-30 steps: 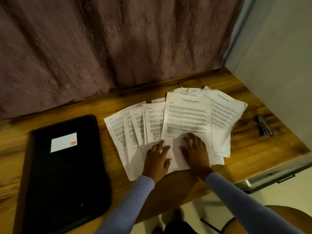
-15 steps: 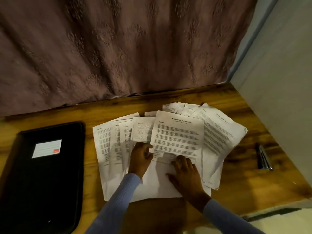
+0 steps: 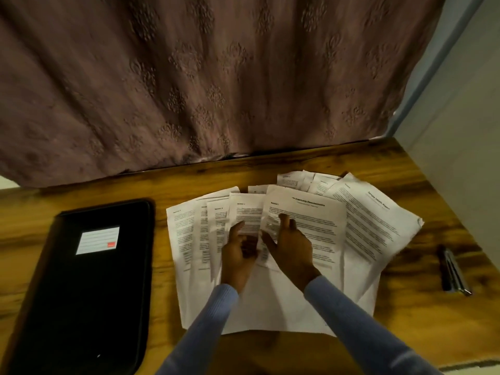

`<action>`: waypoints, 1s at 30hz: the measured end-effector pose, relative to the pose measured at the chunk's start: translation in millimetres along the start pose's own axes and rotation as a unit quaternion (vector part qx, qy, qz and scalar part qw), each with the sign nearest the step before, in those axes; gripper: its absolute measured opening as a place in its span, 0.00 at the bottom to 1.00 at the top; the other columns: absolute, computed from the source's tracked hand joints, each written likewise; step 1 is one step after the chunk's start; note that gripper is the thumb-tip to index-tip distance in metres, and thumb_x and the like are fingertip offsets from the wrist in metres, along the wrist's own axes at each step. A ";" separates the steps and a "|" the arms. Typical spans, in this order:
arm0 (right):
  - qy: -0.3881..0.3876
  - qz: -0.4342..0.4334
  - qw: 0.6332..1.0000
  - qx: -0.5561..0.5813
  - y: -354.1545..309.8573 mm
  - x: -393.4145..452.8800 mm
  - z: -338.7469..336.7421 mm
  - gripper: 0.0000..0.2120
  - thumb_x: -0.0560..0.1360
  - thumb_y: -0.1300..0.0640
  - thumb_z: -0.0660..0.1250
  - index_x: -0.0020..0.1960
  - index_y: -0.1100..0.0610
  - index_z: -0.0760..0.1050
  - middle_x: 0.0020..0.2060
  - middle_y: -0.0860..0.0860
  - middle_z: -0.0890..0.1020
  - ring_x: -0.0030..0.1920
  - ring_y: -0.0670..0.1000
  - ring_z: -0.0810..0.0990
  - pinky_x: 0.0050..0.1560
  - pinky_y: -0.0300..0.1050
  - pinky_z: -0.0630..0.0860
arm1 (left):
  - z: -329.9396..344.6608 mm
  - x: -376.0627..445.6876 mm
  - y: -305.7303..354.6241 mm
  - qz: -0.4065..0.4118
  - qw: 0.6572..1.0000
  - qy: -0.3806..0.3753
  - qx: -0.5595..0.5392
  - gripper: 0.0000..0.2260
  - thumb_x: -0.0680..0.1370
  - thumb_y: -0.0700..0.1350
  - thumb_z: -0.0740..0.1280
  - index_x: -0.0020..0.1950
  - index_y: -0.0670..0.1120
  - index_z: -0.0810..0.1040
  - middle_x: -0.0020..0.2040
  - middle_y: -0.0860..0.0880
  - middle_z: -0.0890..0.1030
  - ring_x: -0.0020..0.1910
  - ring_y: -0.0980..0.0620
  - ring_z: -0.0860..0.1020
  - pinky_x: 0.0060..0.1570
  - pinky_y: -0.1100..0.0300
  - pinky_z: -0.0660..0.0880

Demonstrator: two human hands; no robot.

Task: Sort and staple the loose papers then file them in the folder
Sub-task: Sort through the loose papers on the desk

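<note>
**Sorting barely begun; stapling and filing untouched**

The loose papers [image 3: 284, 239] lie fanned across the wooden desk [image 3: 189, 185], overlapping like a spread hand of cards, with a few more sheets poking out at the far edge and one large sheet angled off to the right. No squared-up stack is visible anywhere, so the judgement is that the sorting stage is in its opening moves.

Both hands work at the middle of the fan. The left hand [image 3: 238, 253] has its fingers curled round the near part of one sheet, the thumb up against its printed face, and appears to be lifting or separating it from its neighbours. The right hand [image 3: 289, 239] rests on the titled page next to it with fingers fairly straight, seemingly pinning it down rather than gripping; motion blur around the thumb makes it hard to rule out a light pinch.

The black folder [image 3: 89, 280] lies closed and flat on the desk to the left of the papers, close by but apart from them, its white label facing up. Nothing has gone into it.

A dark, slim object [image 3: 454, 272], probably the stapler, lies well apart near the right edge of the desk, untouched by either hand. No staple can be made out on any sheet.

Left to do: group the sheets, square each set, staple, open the folder, file.
</note>
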State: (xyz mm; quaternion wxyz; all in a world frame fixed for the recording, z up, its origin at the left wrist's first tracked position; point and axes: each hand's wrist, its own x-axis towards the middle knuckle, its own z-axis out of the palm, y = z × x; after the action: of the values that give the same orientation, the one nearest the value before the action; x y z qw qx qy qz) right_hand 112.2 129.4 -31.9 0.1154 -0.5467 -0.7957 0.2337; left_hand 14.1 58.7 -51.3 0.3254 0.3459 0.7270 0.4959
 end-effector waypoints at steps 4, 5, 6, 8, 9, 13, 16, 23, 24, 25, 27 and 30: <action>-0.024 0.023 0.999 -0.023 -25.2 17.5 7.7 0.32 0.76 0.47 0.64 0.72 0.56 0.52 0.58 0.56 0.76 0.52 0.57 0.80 0.47 0.51 0.81 | -9.5 -6.3 10.2 -0.013 0.994 0.011 -0.105 0.22 0.72 0.44 0.71 0.65 0.49 0.71 0.56 0.43 0.80 0.55 0.43 0.79 0.55 0.46 0.77; -0.032 0.017 0.999 -0.026 -28.3 19.1 8.7 0.31 0.76 0.51 0.63 0.72 0.55 0.51 0.58 0.56 0.76 0.53 0.58 0.80 0.49 0.51 0.80 | -11.4 -5.6 6.1 -0.003 0.996 0.016 -0.092 0.20 0.71 0.47 0.71 0.62 0.51 0.73 0.56 0.44 0.81 0.56 0.43 0.79 0.58 0.44 0.76; -0.038 0.007 0.999 -0.028 -30.0 19.5 9.1 0.31 0.77 0.54 0.63 0.73 0.54 0.49 0.58 0.57 0.76 0.54 0.58 0.79 0.51 0.51 0.80 | -15.3 -7.7 6.0 0.005 0.996 0.007 -0.086 0.18 0.71 0.48 0.70 0.60 0.54 0.74 0.56 0.47 0.81 0.57 0.45 0.78 0.59 0.47 0.75; -0.043 -0.015 0.998 -0.045 -29.7 19.9 8.0 0.29 0.78 0.57 0.61 0.75 0.52 0.51 0.60 0.57 0.75 0.57 0.58 0.77 0.55 0.51 0.78 | -25.7 -11.3 8.9 0.041 0.999 -0.007 -0.034 0.16 0.73 0.43 0.70 0.58 0.56 0.74 0.58 0.51 0.79 0.58 0.52 0.77 0.57 0.64 0.75; -0.043 -0.027 0.997 -0.057 -29.9 19.6 7.2 0.26 0.78 0.57 0.60 0.74 0.52 0.55 0.61 0.57 0.75 0.58 0.58 0.77 0.56 0.50 0.77 | -29.8 -9.5 5.9 0.049 0.999 0.011 0.001 0.16 0.75 0.39 0.69 0.59 0.52 0.75 0.59 0.49 0.78 0.58 0.53 0.77 0.55 0.68 0.75; -0.041 -0.032 0.997 -0.058 -35.1 16.9 14.2 0.12 0.78 0.59 0.59 0.60 0.58 0.75 0.56 0.55 0.79 0.53 0.54 0.79 0.50 0.43 0.77 | -42.9 8.6 -9.2 0.024 0.989 0.057 0.131 0.15 0.76 0.37 0.64 0.63 0.37 0.73 0.59 0.39 0.77 0.59 0.41 0.75 0.60 0.46 0.73; -0.039 -0.021 0.998 -0.048 -47.9 12.6 21.7 0.14 0.79 0.50 0.58 0.54 0.58 0.77 0.49 0.52 0.80 0.43 0.50 0.79 0.33 0.33 0.68 | -45.8 11.0 0.6 -0.053 0.997 0.051 0.007 0.16 0.79 0.45 0.62 0.67 0.49 0.69 0.58 0.45 0.79 0.57 0.46 0.77 0.58 0.51 0.74; -0.050 0.044 0.998 0.022 -59.0 18.0 34.2 0.18 0.76 0.43 0.61 0.50 0.57 0.78 0.42 0.50 0.80 0.39 0.49 0.79 0.32 0.35 0.73 | -49.0 22.8 2.5 -0.228 0.950 0.058 -0.207 0.08 0.76 0.52 0.64 0.52 0.51 0.76 0.49 0.47 0.81 0.50 0.47 0.80 0.48 0.54 0.79; -0.050 0.039 0.997 0.036 -60.6 18.8 32.8 0.15 0.77 0.47 0.62 0.51 0.58 0.79 0.42 0.51 0.81 0.41 0.51 0.81 0.32 0.33 0.72 | -50.8 20.9 2.9 -0.248 0.944 0.055 -0.210 0.08 0.76 0.50 0.66 0.52 0.50 0.76 0.47 0.48 0.81 0.46 0.50 0.80 0.42 0.59 0.79; -0.050 0.028 0.997 0.051 -62.9 19.6 30.8 0.13 0.77 0.51 0.62 0.51 0.59 0.79 0.43 0.52 0.81 0.44 0.53 0.81 0.34 0.34 0.74 | -52.1 19.7 2.2 -0.254 0.941 0.051 -0.217 0.07 0.76 0.47 0.67 0.53 0.48 0.76 0.46 0.49 0.81 0.44 0.52 0.80 0.37 0.62 0.77; -0.047 0.001 0.994 0.095 -61.8 19.8 26.2 0.09 0.76 0.58 0.64 0.51 0.61 0.80 0.45 0.55 0.82 0.46 0.56 0.82 0.43 0.42 0.79 | -55.6 16.8 -3.4 -0.262 0.939 0.066 -0.211 0.09 0.73 0.44 0.70 0.53 0.45 0.78 0.47 0.46 0.82 0.44 0.49 0.81 0.38 0.57 0.78; -0.033 0.005 0.986 0.162 -49.1 18.3 14.6 0.06 0.74 0.63 0.67 0.48 0.64 0.80 0.43 0.55 0.82 0.43 0.54 0.81 0.42 0.39 0.77 | -62.5 10.5 -1.8 -0.238 0.939 0.126 -0.213 0.05 0.69 0.39 0.74 0.44 0.45 0.81 0.44 0.43 0.84 0.41 0.46 0.82 0.37 0.56 0.82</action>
State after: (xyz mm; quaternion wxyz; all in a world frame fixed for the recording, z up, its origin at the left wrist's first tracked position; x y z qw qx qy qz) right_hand 58.9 128.3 -21.4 0.1749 -0.5167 -0.7481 0.3778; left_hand -43.1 35.9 -35.8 0.4052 0.0201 0.7008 0.5868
